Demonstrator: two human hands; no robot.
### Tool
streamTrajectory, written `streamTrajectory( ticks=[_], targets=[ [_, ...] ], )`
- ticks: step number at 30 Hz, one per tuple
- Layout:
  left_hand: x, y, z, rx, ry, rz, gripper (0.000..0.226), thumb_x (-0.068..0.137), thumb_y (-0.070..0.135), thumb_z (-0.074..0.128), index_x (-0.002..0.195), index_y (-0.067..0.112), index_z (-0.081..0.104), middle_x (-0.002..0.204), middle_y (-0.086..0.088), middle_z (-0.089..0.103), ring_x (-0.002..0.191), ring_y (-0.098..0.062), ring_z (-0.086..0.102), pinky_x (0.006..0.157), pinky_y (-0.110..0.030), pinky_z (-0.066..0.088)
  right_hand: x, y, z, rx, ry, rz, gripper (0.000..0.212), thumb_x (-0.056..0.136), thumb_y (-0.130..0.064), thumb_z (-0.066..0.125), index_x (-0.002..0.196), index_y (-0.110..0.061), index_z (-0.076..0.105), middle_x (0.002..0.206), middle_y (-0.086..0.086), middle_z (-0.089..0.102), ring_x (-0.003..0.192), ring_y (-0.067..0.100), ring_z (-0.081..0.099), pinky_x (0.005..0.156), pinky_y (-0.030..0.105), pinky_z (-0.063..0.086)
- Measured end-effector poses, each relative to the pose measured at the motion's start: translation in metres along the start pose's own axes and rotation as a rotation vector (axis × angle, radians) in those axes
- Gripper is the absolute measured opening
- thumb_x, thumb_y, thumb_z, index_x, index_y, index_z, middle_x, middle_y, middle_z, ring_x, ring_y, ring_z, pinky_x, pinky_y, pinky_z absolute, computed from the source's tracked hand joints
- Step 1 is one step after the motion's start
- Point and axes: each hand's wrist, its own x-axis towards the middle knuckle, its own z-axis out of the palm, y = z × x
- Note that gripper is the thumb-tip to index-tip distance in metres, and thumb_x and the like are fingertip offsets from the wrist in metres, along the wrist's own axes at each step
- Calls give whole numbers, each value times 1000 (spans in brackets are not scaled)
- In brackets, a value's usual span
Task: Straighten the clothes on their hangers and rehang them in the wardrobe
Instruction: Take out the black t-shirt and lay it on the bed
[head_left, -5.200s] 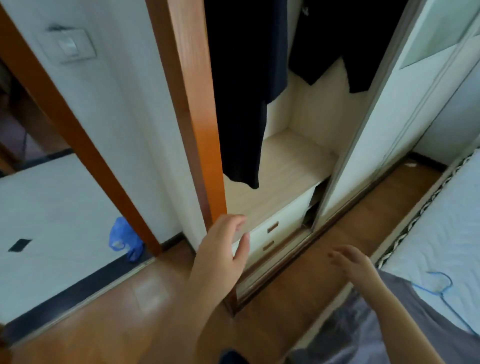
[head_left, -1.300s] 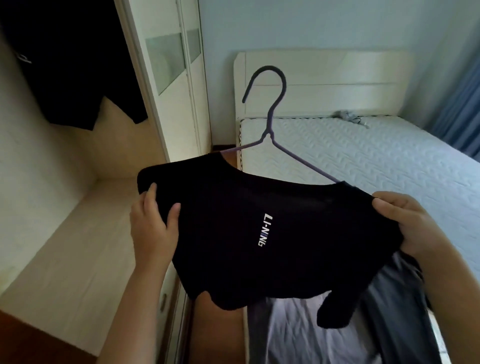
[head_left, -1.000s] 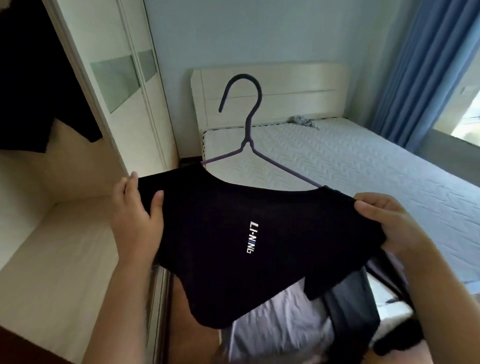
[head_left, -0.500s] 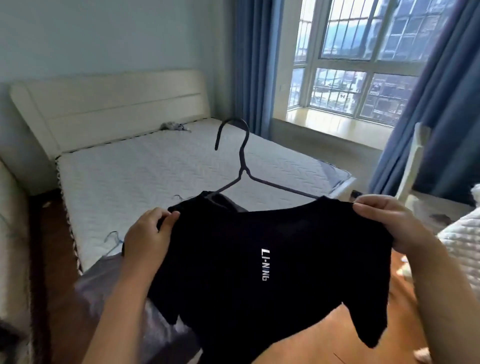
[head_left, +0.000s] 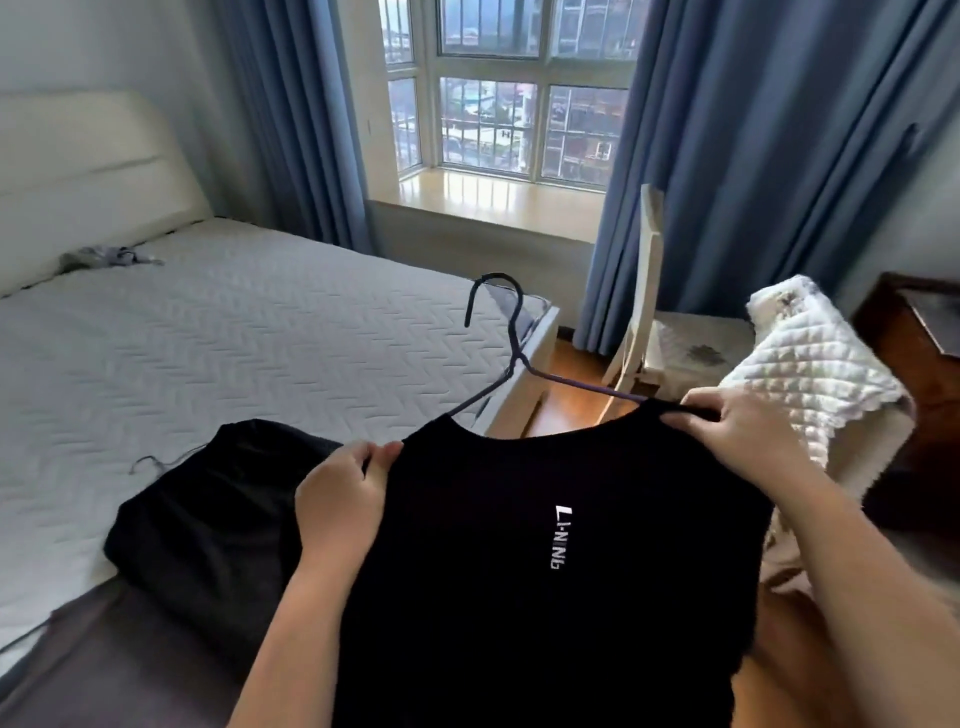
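- Black T-shirt (head_left: 545, 545) with a small white logo, seen from the head camera: it hangs on a thin dark wire hanger (head_left: 513, 338) in front of the person's chest, between the two hands, over the near corner of the bed (head_left: 208, 338).
- Its long axis is the shoulder line. This runs across the view from left to right and rises a little toward the right. The hook tips up and away from the person, toward the window.
- The left hand (head_left: 343, 499) pinches the cloth at the left shoulder and the right hand (head_left: 737, 431) pinches it at the right shoulder, so each hand holds its own end and neither is nearer.
- To hang the shirt, I judge the hook has to lead, and it already points away from the body.
- Bare wire shows on both sides of the neckline. The hanger's ends lie under the cloth, so I cannot tell whether the shirt sits evenly on it.
- The hem is cut off by the lower edge of the view, and the right forearm covers the right sleeve.
- No wardrobe or rail is in view. A second dark garment (head_left: 208, 509) lies crumpled on the bed just left of the left hand, and I cannot make out a hanger for it.
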Motion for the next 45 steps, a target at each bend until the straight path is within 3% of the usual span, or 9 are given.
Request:
streamTrajectory(
  ticks=[5, 10, 16, 21, 27, 34, 38, 41, 45],
  targets=[
    [59, 22, 67, -73, -149, 85, 30, 87, 39, 53, 83, 12, 67, 82, -5, 70, 82, -25, 62, 71, -32, 41, 38, 34, 20, 6, 59, 61, 11, 83, -20, 64, 77, -14, 71, 78, 9, 70, 81, 26, 62, 76, 38, 45],
    [98, 32, 129, -105, -358, 113, 28, 87, 40, 53, 84, 15, 66, 81, -3, 68, 82, -22, 61, 74, -35, 47, 72, 84, 20, 207, 65, 254, 36, 78, -15, 69, 58, -44, 65, 56, -25, 63, 57, -10, 55, 54, 7, 36],
    [163, 42, 201, -91, -434, 57, 26, 87, 36, 54, 69, 18, 61, 64, 4, 62, 69, -17, 58, 58, -22, 38, 168, 131, 19, 167, 72, 286, 18, 76, -25, 72, 64, -14, 64, 51, -6, 60, 47, 4, 49, 48, 15, 33],
    [228, 54, 244, -40, -288, -74, 29, 89, 34, 52, 62, 23, 53, 61, 6, 56, 66, -20, 53, 57, -29, 34, 274, 182, 19, 145, -15, 251, 29, 74, -32, 73, 57, -13, 59, 35, -7, 48, 37, 5, 43, 38, 13, 28],
    [284, 63, 259, 54, -151, -234, 34, 88, 37, 52, 63, 14, 56, 61, 1, 56, 66, -21, 52, 58, -32, 35, 415, 188, 47, 137, -249, 93, 25, 77, -30, 70, 59, -17, 59, 54, -6, 59, 57, 8, 53, 53, 14, 37],
    [287, 17, 242, 9, 7, -572, 29, 84, 31, 60, 67, 8, 64, 63, -10, 65, 67, -26, 61, 63, -27, 42, 535, 128, 134, 106, -517, -79, 24, 77, -35, 69, 60, -25, 56, 64, -4, 59, 64, 14, 54, 58, 23, 39],
    [303, -7, 252, -36, 69, -701, 27, 85, 30, 59, 63, 14, 63, 57, -1, 62, 60, -14, 57, 56, -12, 40, 588, 95, 182, 48, -606, -160, 24, 77, -36, 69, 66, -18, 58, 65, 2, 58, 62, 17, 52, 58, 31, 39],
    [331, -26, 258, -40, 92, -768, 30, 86, 31, 58, 62, 13, 61, 53, -1, 57, 55, -13, 53, 51, -20, 39, 626, 69, 212, -2, -666, -196, 23, 79, -30, 68, 73, -8, 61, 69, 7, 59, 63, 18, 50, 56, 28, 36],
    [359, -45, 257, -68, 172, -851, 27, 86, 30, 58, 61, 21, 58, 44, 8, 48, 47, -6, 45, 47, -16, 37, 675, 24, 254, -81, -757, -265, 24, 83, -25, 65, 63, -18, 53, 62, 0, 51, 62, 18, 48, 55, 27, 35]
  ],
)
